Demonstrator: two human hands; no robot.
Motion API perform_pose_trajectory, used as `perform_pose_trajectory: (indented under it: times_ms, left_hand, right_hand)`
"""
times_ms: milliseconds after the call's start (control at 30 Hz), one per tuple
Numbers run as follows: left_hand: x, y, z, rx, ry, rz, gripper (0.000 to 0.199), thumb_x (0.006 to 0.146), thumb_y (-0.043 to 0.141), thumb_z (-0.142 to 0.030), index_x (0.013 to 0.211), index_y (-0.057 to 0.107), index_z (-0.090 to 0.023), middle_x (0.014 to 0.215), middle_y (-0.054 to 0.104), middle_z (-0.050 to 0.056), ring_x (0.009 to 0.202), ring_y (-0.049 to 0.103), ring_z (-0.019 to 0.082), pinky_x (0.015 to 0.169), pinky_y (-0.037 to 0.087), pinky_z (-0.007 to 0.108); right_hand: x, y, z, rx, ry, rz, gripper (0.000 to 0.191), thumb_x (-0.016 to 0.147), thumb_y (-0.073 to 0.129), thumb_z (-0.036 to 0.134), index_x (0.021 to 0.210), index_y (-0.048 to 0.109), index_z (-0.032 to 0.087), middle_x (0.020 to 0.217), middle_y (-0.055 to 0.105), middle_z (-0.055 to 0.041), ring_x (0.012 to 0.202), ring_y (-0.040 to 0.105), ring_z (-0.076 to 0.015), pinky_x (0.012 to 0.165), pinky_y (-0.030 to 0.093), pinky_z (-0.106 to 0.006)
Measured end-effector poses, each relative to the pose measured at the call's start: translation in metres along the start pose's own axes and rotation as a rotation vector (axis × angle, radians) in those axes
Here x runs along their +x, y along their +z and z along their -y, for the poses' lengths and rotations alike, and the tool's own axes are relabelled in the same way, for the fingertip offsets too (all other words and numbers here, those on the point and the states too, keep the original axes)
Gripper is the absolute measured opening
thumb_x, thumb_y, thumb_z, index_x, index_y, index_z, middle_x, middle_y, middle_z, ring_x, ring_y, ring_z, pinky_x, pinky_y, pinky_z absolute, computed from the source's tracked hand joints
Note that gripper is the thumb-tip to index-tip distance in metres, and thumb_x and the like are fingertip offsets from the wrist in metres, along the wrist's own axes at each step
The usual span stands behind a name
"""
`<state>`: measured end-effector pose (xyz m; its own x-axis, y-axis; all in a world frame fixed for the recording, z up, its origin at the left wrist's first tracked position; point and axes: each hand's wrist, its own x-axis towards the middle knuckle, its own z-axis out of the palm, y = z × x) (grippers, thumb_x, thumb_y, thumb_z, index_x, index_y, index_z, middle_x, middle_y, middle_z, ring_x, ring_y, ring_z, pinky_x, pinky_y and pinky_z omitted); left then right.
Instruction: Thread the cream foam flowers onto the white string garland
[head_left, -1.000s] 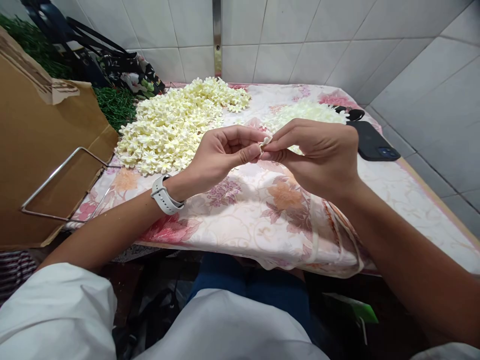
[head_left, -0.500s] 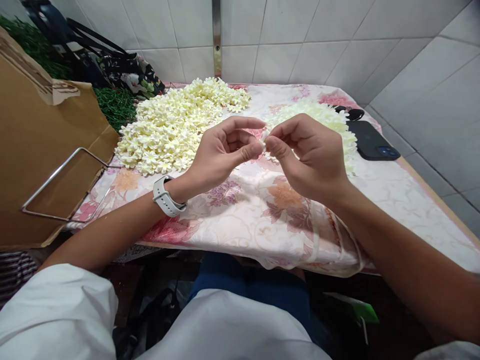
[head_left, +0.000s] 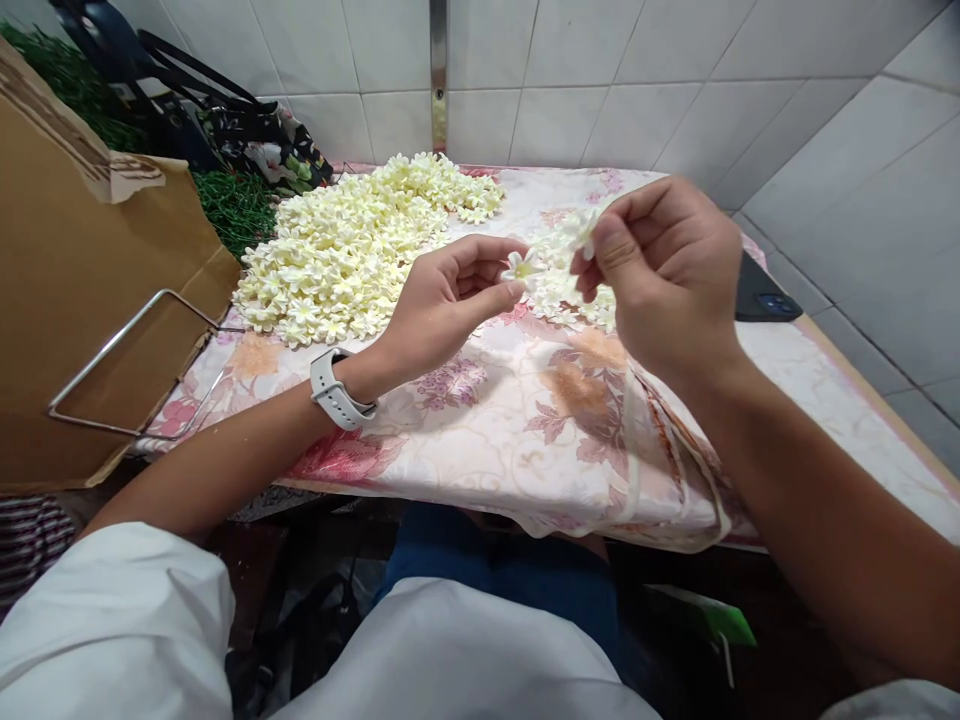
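Observation:
Between the thumb and forefinger of my left hand (head_left: 457,285) is a small white flower (head_left: 521,268) with a yellow centre, facing up. My right hand (head_left: 667,265) is raised to the right of it, apart from my left. It pinches a white flower piece (head_left: 586,235), partly hidden by the fingers and a little blurred. Behind and below my right hand lies a pile of whiter flower pieces (head_left: 559,300) on the cloth. To the left of my left hand spreads a large heap of pale yellow-white flowers (head_left: 337,260).
A floral tablecloth (head_left: 480,440) covers the table against a tiled wall. At the right lies a black phone (head_left: 769,295), partly behind my right hand. A cardboard box (head_left: 97,290) with a metal wire frame (head_left: 105,350), green strands (head_left: 234,212) and a flowered bag (head_left: 277,150) stand at the left.
My hands were together, fingertips meeting at a small white piece. My right hand has moved up and right with a white piece, and the flower in my left hand now shows openly.

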<state>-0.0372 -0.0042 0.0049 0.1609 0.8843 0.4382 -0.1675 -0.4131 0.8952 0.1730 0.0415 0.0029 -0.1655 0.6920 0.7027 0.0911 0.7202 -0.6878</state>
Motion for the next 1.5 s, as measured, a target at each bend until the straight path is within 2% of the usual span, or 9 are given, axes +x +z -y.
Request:
perform_pose_trajectory:
  times_ms: [167, 400, 600, 867, 1033, 1167, 1333, 1433, 1500]
  left_hand:
    - [0.001, 0.000, 0.000, -0.127, -0.139, -0.006, 0.028, 0.077, 0.097, -0.025, 0.097, 0.079, -0.018, 0.083, 0.073, -0.004, 0.079, 0.072, 0.007, 0.080, 0.065, 0.021]
    - [-0.003, 0.000, 0.000, -0.027, -0.100, 0.072, 0.040, 0.081, 0.098, -0.047, 0.104, 0.081, -0.018, 0.096, 0.080, 0.001, 0.090, 0.075, 0.012, 0.086, 0.065, 0.027]
    - [-0.004, -0.005, 0.004, 0.158, 0.004, 0.099, 0.046, 0.091, 0.087, -0.057, 0.117, 0.084, -0.020, 0.106, 0.084, 0.006, 0.095, 0.077, 0.018, 0.089, 0.066, 0.037]
    - [-0.007, -0.004, 0.009, 0.238, 0.112, 0.141, 0.031, 0.100, 0.080, -0.043, 0.122, 0.084, -0.022, 0.125, 0.084, 0.007, 0.113, 0.079, 0.022, 0.099, 0.066, 0.041]
    - [-0.009, -0.002, 0.007, 0.197, 0.083, 0.138, 0.035, 0.095, 0.086, -0.040, 0.126, 0.083, -0.023, 0.123, 0.084, 0.006, 0.110, 0.080, 0.021, 0.100, 0.066, 0.042]
    - [-0.010, -0.001, 0.003, 0.177, 0.046, 0.113, 0.032, 0.094, 0.087, -0.038, 0.121, 0.084, -0.021, 0.112, 0.084, 0.005, 0.105, 0.079, 0.020, 0.098, 0.067, 0.040]
    - [-0.008, 0.000, 0.000, 0.153, -0.030, 0.077, 0.034, 0.087, 0.090, -0.030, 0.119, 0.085, -0.020, 0.108, 0.084, 0.003, 0.090, 0.074, 0.013, 0.084, 0.064, 0.030]
    - [-0.006, 0.001, -0.001, 0.116, -0.057, 0.054, 0.032, 0.084, 0.092, -0.031, 0.113, 0.085, -0.019, 0.108, 0.084, 0.003, 0.087, 0.072, 0.011, 0.084, 0.063, 0.028]
    - [-0.005, 0.001, -0.001, 0.087, -0.079, 0.031, 0.034, 0.082, 0.095, -0.037, 0.108, 0.085, -0.018, 0.102, 0.082, 0.002, 0.086, 0.072, 0.011, 0.084, 0.063, 0.027]
  right_hand:
    - [0.009, -0.016, 0.002, -0.440, -0.041, -0.105, 0.033, 0.090, 0.086, 0.049, 0.091, 0.061, 0.028, 0.088, 0.068, -0.0059, 0.069, 0.058, -0.0218, 0.066, 0.049, -0.042]
    - [-0.003, -0.003, 0.021, -0.283, -0.381, 0.224, 0.013, 0.101, 0.080, 0.039, 0.094, 0.075, 0.030, 0.086, 0.072, -0.0028, 0.071, 0.066, -0.0200, 0.066, 0.053, -0.039]
    - [-0.008, 0.000, 0.024, -0.258, -0.295, 0.272, 0.010, 0.102, 0.079, 0.034, 0.092, 0.079, 0.030, 0.079, 0.072, -0.0019, 0.068, 0.064, -0.0197, 0.065, 0.054, -0.040]
    - [-0.007, -0.005, 0.029, -0.237, -0.206, 0.315, 0.017, 0.101, 0.077, 0.028, 0.083, 0.077, 0.028, 0.077, 0.076, -0.0017, 0.067, 0.066, -0.0204, 0.062, 0.050, -0.039]
    - [-0.008, -0.004, 0.029, -0.309, -0.268, 0.293, 0.019, 0.103, 0.070, 0.024, 0.085, 0.073, 0.027, 0.081, 0.076, -0.0031, 0.069, 0.064, -0.0200, 0.067, 0.050, -0.040]
    - [-0.011, 0.002, 0.032, -0.228, -0.136, 0.256, 0.020, 0.106, 0.070, 0.035, 0.087, 0.068, 0.027, 0.080, 0.072, -0.0020, 0.069, 0.063, -0.0191, 0.067, 0.052, -0.040]
    - [-0.003, 0.001, 0.022, -0.056, 0.042, 0.058, 0.033, 0.104, 0.074, 0.052, 0.089, 0.057, 0.028, 0.075, 0.065, 0.0010, 0.062, 0.059, -0.0168, 0.059, 0.048, -0.036]
    - [0.003, -0.004, 0.015, -0.176, 0.038, -0.085, 0.031, 0.098, 0.082, 0.045, 0.097, 0.056, 0.029, 0.071, 0.060, 0.0035, 0.057, 0.053, -0.0155, 0.055, 0.041, -0.035]
    - [0.003, -0.006, 0.015, -0.259, -0.033, -0.075, 0.027, 0.096, 0.083, 0.043, 0.099, 0.060, 0.029, 0.070, 0.059, 0.0040, 0.057, 0.052, -0.0152, 0.055, 0.039, -0.035]
